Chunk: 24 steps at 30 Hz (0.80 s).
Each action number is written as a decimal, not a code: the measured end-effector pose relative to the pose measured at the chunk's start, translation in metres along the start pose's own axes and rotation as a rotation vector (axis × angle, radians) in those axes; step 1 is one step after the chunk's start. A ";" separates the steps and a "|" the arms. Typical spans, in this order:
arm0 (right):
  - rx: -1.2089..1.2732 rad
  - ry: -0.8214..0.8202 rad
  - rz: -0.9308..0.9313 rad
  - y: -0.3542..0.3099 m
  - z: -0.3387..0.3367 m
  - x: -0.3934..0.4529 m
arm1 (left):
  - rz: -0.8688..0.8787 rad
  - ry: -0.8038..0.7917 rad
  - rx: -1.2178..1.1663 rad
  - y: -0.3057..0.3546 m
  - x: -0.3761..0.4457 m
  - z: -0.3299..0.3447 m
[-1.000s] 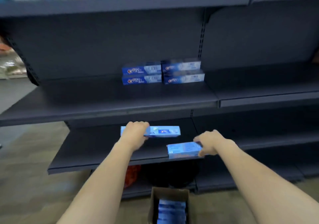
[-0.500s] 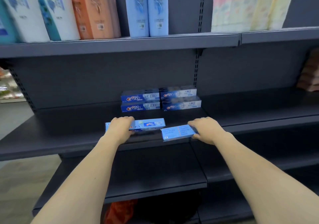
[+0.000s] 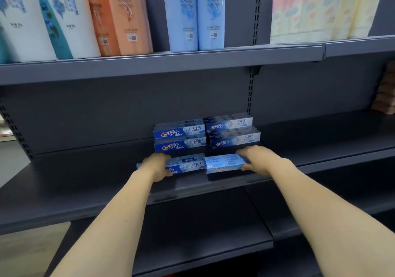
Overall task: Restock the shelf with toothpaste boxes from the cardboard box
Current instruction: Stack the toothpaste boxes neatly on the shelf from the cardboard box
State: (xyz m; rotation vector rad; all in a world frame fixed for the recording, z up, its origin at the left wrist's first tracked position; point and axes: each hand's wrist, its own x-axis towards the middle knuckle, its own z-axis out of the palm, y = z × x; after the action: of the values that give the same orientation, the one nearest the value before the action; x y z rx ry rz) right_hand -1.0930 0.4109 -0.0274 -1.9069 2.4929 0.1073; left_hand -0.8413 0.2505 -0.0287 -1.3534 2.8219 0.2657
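Two stacks of blue toothpaste boxes stand at the back of the dark grey middle shelf (image 3: 85, 176): a left stack (image 3: 180, 141) and a right stack (image 3: 233, 132), two boxes each. In front of them my left hand (image 3: 157, 165) grips a blue toothpaste box (image 3: 188, 164) by its left end. My right hand (image 3: 255, 157) grips a second, paler box (image 3: 223, 164) by its right end. Both held boxes lie end to end, low over the shelf; whether they touch it I cannot tell. The cardboard box is out of view.
The upper shelf (image 3: 235, 55) carries white and teal bottles (image 3: 49, 18), orange bottles (image 3: 119, 16), light blue bottles (image 3: 196, 14) and pastel packs (image 3: 316, 9). Brown items (image 3: 384, 91) sit at the far right. A lower shelf (image 3: 203, 229) juts out below my arms.
Both hands have carried their boxes up from the lower shelf level and forward over the middle shelf, close to the stacks. The view has tilted up, and the cardboard box has dropped out of view.
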 end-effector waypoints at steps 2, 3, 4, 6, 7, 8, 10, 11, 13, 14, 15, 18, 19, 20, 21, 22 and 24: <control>0.032 -0.028 0.020 -0.002 0.004 0.006 | -0.001 -0.037 -0.019 -0.007 0.008 0.002; 0.043 -0.043 0.026 -0.002 0.007 0.009 | 0.000 -0.052 -0.038 -0.010 0.012 0.003; 0.055 -0.058 0.030 -0.003 0.010 0.011 | 0.005 -0.062 -0.059 -0.012 0.015 0.004; 0.080 -0.085 0.035 -0.002 0.014 0.015 | 0.018 -0.069 -0.079 -0.014 0.021 0.007; 0.098 -0.094 0.035 -0.001 0.015 0.018 | 0.020 -0.069 -0.071 -0.015 0.023 0.008; 0.125 -0.094 0.034 0.000 0.016 0.021 | 0.018 -0.066 -0.049 -0.016 0.025 0.010; 0.186 -0.092 0.019 0.001 0.017 0.027 | -0.002 -0.067 0.034 -0.018 0.028 0.011; 0.216 -0.099 0.001 0.001 0.017 0.031 | -0.016 -0.078 0.061 -0.019 0.030 0.012; 0.272 -0.116 -0.040 0.003 0.018 0.039 | -0.038 -0.113 0.031 -0.022 0.034 0.014; 0.292 -0.123 -0.060 0.003 0.017 0.042 | -0.043 -0.131 0.002 -0.023 0.035 0.014; 0.310 -0.127 -0.078 0.005 0.015 0.045 | -0.041 -0.149 -0.013 -0.024 0.036 0.014; 0.341 -0.114 -0.116 0.009 0.012 0.051 | -0.038 -0.174 0.032 -0.022 0.036 0.012; 0.353 -0.107 -0.120 0.010 0.011 0.052 | -0.050 -0.172 0.052 -0.020 0.036 0.010; 0.360 -0.102 -0.119 0.011 0.011 0.051 | -0.064 -0.162 0.059 -0.018 0.037 0.009; 0.355 -0.101 -0.110 0.013 0.012 0.051 | -0.072 -0.142 0.052 -0.015 0.038 0.007; 0.344 -0.105 -0.096 0.016 0.012 0.051 | -0.072 -0.119 0.035 -0.011 0.039 0.005; 0.343 -0.118 -0.068 0.024 0.011 0.054 | -0.066 -0.095 -0.033 -0.001 0.042 0.000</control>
State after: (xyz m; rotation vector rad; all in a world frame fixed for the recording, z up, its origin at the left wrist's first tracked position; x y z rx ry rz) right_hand -1.1311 0.3660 -0.0398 -1.7838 2.1974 -0.1894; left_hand -0.8670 0.2172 -0.0323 -1.3971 2.7027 0.3669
